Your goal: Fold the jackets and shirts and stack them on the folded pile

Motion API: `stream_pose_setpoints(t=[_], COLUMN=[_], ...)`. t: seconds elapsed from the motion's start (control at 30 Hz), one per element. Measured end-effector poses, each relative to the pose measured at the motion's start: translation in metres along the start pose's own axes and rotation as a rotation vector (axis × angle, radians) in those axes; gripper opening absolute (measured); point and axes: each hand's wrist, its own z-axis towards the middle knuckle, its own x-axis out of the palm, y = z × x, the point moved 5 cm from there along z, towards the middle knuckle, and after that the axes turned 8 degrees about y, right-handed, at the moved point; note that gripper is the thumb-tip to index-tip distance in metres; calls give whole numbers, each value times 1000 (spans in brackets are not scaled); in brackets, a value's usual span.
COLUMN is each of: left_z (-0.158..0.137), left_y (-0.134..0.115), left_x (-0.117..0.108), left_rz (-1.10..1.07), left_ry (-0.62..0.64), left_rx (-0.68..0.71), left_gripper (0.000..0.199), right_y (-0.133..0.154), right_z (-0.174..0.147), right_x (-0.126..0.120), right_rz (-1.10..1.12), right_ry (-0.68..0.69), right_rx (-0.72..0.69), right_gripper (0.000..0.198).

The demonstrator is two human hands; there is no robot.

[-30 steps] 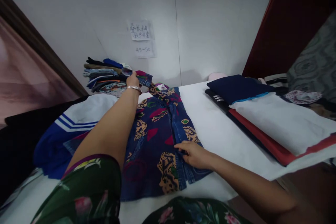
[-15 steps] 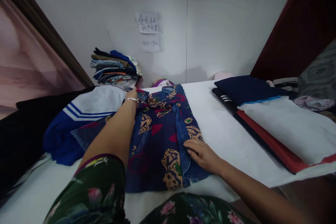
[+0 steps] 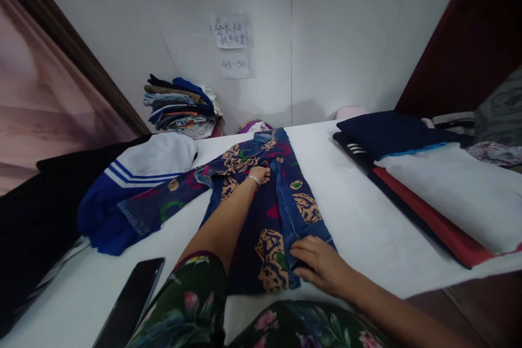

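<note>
A dark blue denim shirt (image 3: 263, 217) with tan, red and green prints lies spread on the white table, its collar towards the wall. One sleeve (image 3: 163, 201) stretches out left, over a blue and white garment (image 3: 118, 196). At the chest, beside the front button strip, my left hand (image 3: 261, 175) is closed with its fingertips on the cloth, gripping the shirt there. My right hand (image 3: 320, 263) rests lower down on the front strip near the hem, fingers extended over the cloth and thumb apart.
At the back left is a stack of folded clothes (image 3: 183, 106). Folded navy, white and red garments (image 3: 440, 190) lie on the right. A black phone (image 3: 132, 302) lies at the front left. Paper notes (image 3: 234, 32) are on the wall.
My left hand has moved right from the left shoulder area to the chest, and the left sleeve now lies stretched out. My right hand has slid down towards the hem. The phone has become visible.
</note>
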Motion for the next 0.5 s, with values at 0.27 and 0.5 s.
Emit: stream_pose_setpoints(t=[0.27, 0.5], left_z=[28, 38], left_y=[-13, -26], left_x=[10, 11], left_rz=[364, 510], left_ry=[-162, -220], left_rx=[-63, 42], left_gripper=[38, 23], right_y=[-2, -4], right_z=[1, 7], right_x=[1, 8], right_rz=[19, -186], right_ry=[-5, 99], right_rx=[76, 206], right_gripper=[43, 49])
